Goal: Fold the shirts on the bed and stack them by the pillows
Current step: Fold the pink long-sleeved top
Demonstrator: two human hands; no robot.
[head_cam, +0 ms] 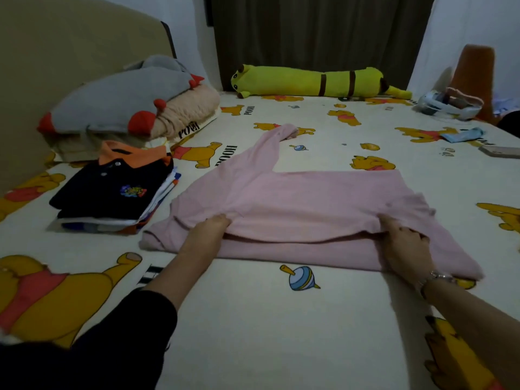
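Your left hand (pixel 209 230) and right hand (pixel 405 237) pinch the pale pink long-sleeved cotton shirt's (pixel 304 198) folded edge, fingers curled on fabric.

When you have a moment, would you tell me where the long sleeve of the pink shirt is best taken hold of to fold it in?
Probably at the cuff, coming from the far side. The sleeve lies flat and stretched away from the body of the pink shirt, so its free end lifts easily, while both hands hold the near fold.
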